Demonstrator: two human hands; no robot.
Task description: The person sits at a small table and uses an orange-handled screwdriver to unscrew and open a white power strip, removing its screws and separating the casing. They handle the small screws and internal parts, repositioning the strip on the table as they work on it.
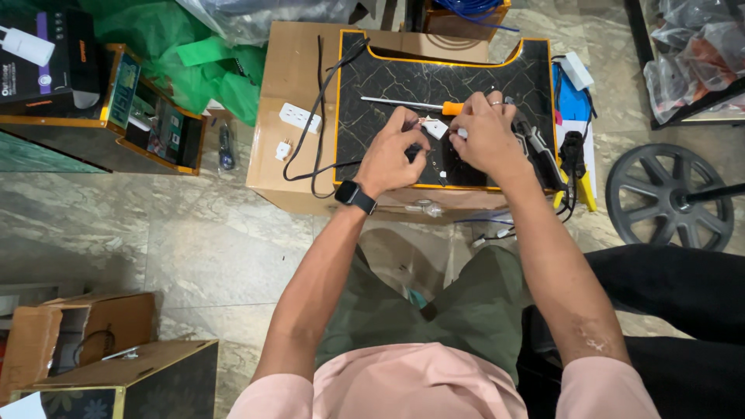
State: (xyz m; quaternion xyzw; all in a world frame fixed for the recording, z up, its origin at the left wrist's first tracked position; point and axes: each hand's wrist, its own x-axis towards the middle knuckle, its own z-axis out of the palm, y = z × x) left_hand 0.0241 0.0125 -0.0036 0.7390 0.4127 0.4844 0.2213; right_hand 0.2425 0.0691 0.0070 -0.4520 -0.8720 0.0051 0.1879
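At the upper left of the frame sits a black product box with a white plug adapter pictured on it [46, 58], and beside it an orange-edged wooden case [147, 116]. Moving right, a brown cardboard carton [291, 70] carries a white rectangular socket faceplate [299, 117] and a small white plug piece [283, 149], both lying loose, with a black power cable [318, 116] looping across the carton onto the black marble-patterned board with an orange rim [403, 85].

My left hand [392, 159], a black smartwatch [355, 195] on its wrist, is curled at the middle of the board, fingertips pressed together around a small dark part at the cable's end; I cannot tell exactly what the part is. Just right of it, the small white plastic plug body [434, 126] sits between my two hands, and my right hand [485, 140] pinches its right edge with thumb and forefinger. Behind my hands lies an orange-handled screwdriver with a steel shaft [415, 104], untouched.

I judge the work midway: the cable is on the board and the white body is in hand, yet the faceplate and loose piece remain apart, and a few tiny bits lie on the board below my hands.

Farther right rest yellow-handled pliers [578, 178] and, at the right edge, a dark spoked wheel [667, 206].
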